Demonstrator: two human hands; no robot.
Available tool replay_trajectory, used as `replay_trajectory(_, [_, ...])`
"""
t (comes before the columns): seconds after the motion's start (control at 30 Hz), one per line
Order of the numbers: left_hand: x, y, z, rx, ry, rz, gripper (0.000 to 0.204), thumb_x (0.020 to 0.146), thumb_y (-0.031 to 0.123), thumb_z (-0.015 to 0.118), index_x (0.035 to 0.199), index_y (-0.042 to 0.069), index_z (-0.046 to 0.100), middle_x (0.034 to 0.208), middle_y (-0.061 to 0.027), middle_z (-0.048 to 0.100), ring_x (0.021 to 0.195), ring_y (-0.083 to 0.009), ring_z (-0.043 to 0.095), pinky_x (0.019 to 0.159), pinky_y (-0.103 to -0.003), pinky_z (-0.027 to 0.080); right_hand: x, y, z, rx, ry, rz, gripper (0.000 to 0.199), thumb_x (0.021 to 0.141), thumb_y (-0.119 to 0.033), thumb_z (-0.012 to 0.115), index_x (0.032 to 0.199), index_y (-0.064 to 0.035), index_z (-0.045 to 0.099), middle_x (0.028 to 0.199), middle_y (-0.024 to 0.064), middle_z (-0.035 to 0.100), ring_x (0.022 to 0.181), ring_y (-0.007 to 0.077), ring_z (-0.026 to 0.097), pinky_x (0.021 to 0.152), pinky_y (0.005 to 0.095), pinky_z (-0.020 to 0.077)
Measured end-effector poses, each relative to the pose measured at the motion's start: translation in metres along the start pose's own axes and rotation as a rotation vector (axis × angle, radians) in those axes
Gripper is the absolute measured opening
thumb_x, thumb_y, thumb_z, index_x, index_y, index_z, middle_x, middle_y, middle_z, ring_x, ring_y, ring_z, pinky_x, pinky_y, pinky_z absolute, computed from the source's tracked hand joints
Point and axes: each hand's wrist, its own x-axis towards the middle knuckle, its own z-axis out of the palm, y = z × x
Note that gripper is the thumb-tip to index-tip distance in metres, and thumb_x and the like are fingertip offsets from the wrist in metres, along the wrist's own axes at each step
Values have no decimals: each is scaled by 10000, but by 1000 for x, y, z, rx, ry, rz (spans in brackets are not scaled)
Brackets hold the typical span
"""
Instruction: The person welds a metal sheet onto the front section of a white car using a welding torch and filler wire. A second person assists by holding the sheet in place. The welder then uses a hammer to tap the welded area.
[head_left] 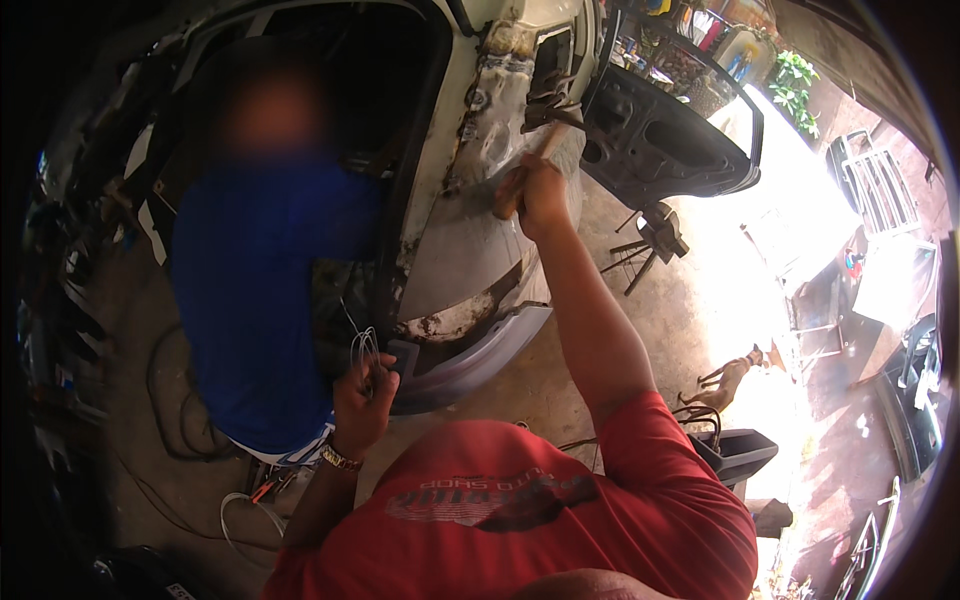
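Note:
My left hand (363, 400) is closed around a small coil of thin pale wire (366, 345), beside the rear corner of a car body (460, 250). One end of the wire reaches up toward the car's opening. My right hand (541, 196) grips a wooden-handled tool (552, 140), hammer-like, over the light grey rear panel. Its far end meets dark metal pieces (548, 105), which look like clamps at the panel's edge; I cannot make out the tool's head. Bare, patched metal and rust show along the panel. A grey bumper (480, 360) curves below it.
Close on the left, a person in a blue shirt (260, 290) leans into the car opening. A detached door (665, 140) and a metal stand (660, 235) are at the right. A dog (728, 383) stands on the floor. Cables (165, 400) lie at the left.

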Motion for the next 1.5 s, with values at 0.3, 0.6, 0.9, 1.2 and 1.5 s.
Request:
replay_trajectory(0.3, [12, 7, 10, 83, 7, 44, 254, 1026, 124, 689, 1256, 17, 696, 855, -2, 646, 741, -66, 563, 664, -244, 435, -33, -50, -34, -417, -131, -72, 197, 1049, -215, 634, 1047, -24, 585, 826, 62, 659, 655, 206, 667, 595, 377, 562])
replay_trajectory(0.6, [8, -6, 21, 282, -315, 115, 226, 999, 110, 718, 1205, 19, 722, 847, -43, 694, 779, -96, 643, 683, -281, 500, -271, -27, -308, -1270, -16, 152, 260, 963, -191, 713, 1191, -70, 726, 822, 136, 699, 709, 217, 640, 708, 416, 527])
replay_trajectory(0.9, [1, 19, -1, 391, -323, 110, 193, 971, 83, 741, 1158, 37, 732, 779, -48, 701, 664, -107, 642, 638, -288, 508, -233, 51, -176, -1422, -367, -18, 376, 955, -126, 644, 1330, -145, 644, 1143, 180, 745, 997, 403, 730, 845, 531, 575])
replay_trajectory(1.2, [-37, 5, 2, 447, -255, 4, 213, 955, 107, 744, 1157, 41, 741, 825, -70, 741, 717, -132, 696, 665, -309, 530, -205, 129, -124, -1345, -485, -45, 536, 951, -49, 611, 1476, -104, 521, 1316, 240, 590, 1100, 514, 668, 932, 567, 569])
replay_trajectory(1.5, [-61, -21, -16, 438, -249, -44, 228, 975, 134, 737, 1154, -6, 741, 878, -98, 769, 812, -156, 711, 715, -336, 550, -209, 149, -117, -1478, -667, -30, 611, 993, -166, 586, 1552, 7, 412, 1458, 259, 566, 1111, 470, 696, 978, 542, 582])
